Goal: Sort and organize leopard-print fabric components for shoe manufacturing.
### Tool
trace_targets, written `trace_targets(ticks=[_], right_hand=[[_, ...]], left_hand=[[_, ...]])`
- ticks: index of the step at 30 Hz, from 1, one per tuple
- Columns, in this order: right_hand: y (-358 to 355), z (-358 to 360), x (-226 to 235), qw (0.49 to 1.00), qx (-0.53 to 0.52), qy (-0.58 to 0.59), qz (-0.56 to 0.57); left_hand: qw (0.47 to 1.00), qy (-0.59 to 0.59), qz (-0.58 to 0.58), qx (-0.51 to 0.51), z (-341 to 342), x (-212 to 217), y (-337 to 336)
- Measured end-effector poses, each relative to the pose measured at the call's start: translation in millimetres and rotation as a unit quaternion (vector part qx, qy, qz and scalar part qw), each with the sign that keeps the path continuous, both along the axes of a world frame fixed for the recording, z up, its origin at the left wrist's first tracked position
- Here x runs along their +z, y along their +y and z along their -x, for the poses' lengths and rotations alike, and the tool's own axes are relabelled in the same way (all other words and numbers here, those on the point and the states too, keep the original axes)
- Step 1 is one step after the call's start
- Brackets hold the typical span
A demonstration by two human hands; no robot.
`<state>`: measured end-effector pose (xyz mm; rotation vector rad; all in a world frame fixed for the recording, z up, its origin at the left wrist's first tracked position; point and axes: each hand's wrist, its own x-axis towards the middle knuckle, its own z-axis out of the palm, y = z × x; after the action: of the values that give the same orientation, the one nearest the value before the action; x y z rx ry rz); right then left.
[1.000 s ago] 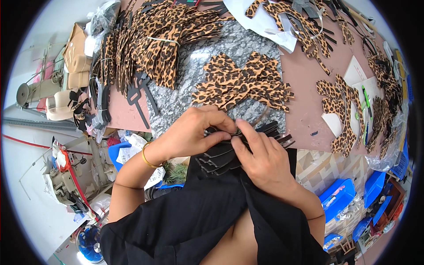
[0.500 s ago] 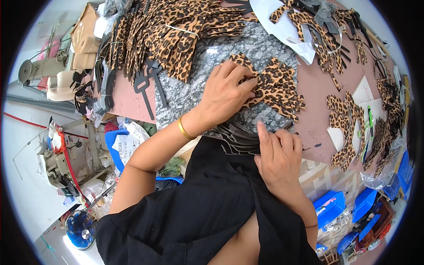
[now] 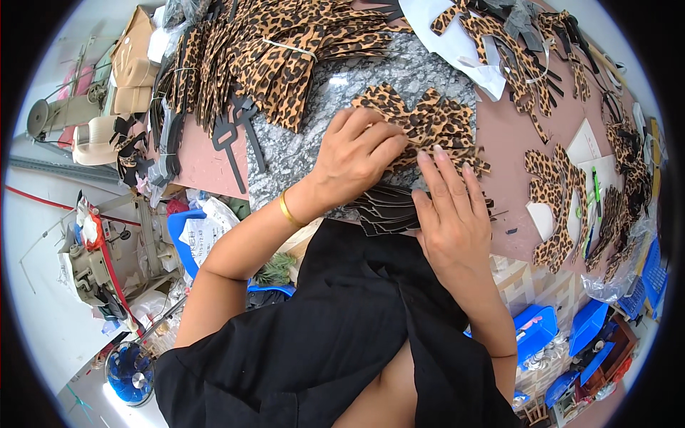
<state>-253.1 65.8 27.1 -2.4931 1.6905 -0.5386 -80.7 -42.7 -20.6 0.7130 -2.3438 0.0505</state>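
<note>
Fingers of your left hand (image 3: 354,153) are curling onto the leopard-print pieces (image 3: 421,125) on the grey slab (image 3: 314,121); your right hand (image 3: 451,214) is pressing flat, fingers together, on the black strips (image 3: 382,210). Thin, floppy, light, likely slippery: pinch edges.

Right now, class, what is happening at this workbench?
A person sorts cut fabric shapes on a grey marbled slab. The left hand presses its fingers on a small pile of leopard-print pieces. The right hand lies flat on a stack of black pieces at the bench edge. Bundles of leopard-print cutouts lie further back, and loose ones sit to the right.
</note>
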Motion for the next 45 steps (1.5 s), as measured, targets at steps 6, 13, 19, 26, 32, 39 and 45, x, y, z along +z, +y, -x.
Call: trace_targets(ticks=[6, 13, 19, 26, 32, 39, 45], right_hand=[[4, 5, 1, 0.998, 0.051, 0.031, 0.009], [15, 1, -7, 0.999, 0.026, -0.018, -0.007], [17, -2, -2, 0.998, 0.017, 0.047, -0.037], [15, -2, -4, 1.0, 0.019, 0.012, 0.005], [21, 3, -10, 0.999, 0.037, 0.027, 0.03], [24, 2, -17, 0.999, 0.023, -0.021, 0.005], [21, 4, -17, 1.0, 0.004, -0.024, -0.002]], left_hand=[[0.919, 0.014, -0.348, -0.187, -15, 34, 32], [0.982, -0.007, -0.186, 0.042, -17, 12, 8], [0.987, -0.033, -0.146, 0.065, -7, -3, -2], [0.992, -0.016, -0.121, -0.032, -12, 12, 22], [0.909, 0.017, -0.395, -0.134, -16, 38, 37], [0.985, -0.06, -0.156, 0.045, 9, 8, 3], [0.992, -0.09, -0.091, 0.015, 12, 3, 12]])
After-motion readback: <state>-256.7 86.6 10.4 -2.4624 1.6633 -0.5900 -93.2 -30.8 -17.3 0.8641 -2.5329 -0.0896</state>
